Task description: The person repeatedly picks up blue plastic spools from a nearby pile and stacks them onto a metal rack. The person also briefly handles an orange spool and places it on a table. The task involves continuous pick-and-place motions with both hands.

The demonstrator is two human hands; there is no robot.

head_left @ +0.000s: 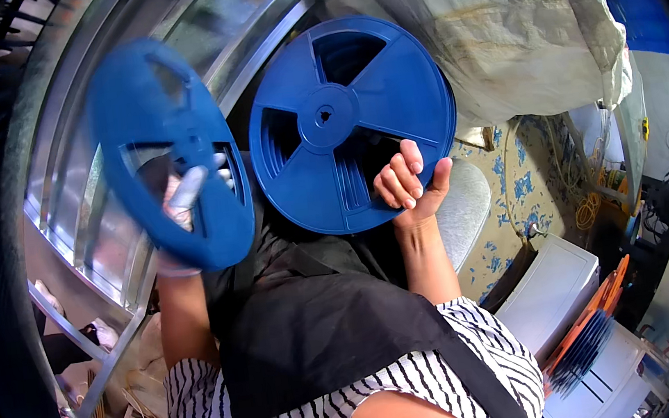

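A flat blue plastic reel disc (169, 166) with cut-out windows is tilted up at the left, slightly smeared by motion. My left hand (185, 197), in a pale glove, grips it through one of the windows. Beside it, in front of my lap, lies a stack of round blue reel discs (387, 91); edges of several layers show through the windows of the top one. Over the lower right rim of this stack is my bare right hand (410, 180), palm up with loosely curled fingers and the thumb apart, nothing in it. Whether it touches the rim I cannot tell.
A metal frame with shiny panels (101, 227) runs along the left. A large pale woven sack (504, 33) bulges at the upper right. To the right are a grey seat (470, 202), a white box (550, 292), and orange and dark discs (584, 337).
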